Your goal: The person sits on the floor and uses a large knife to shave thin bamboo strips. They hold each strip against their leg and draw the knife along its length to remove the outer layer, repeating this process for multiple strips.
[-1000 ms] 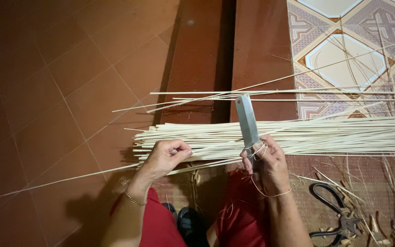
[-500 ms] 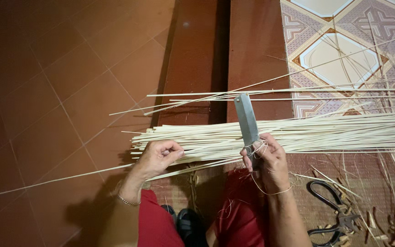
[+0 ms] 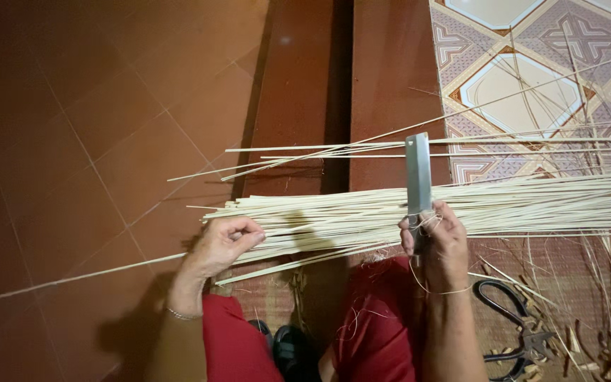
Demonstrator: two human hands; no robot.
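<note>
Head view shows the left hand [image 3: 224, 244] pinching the pale strip bundle [image 3: 362, 216] while the right hand [image 3: 438, 244] fists a flat blade [image 3: 419, 177]; steadying the strips near the edge should keep cuts clean.

view: 1 head camera, looking straight down
range: close above lap and both hands
covers: floor tiles [image 3: 93, 141], reed bundle [image 3: 518, 205]

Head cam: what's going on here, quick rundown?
A person in red trousers sits over a bundle of thin pale cane strips lying across their lap. The left hand pinches strips near the bundle's left end. The right hand grips a flat-bladed knife, blade upright against the bundle. A few loose strips lie beyond on the brown floor, and black scissors rest on the mat at right.
</note>
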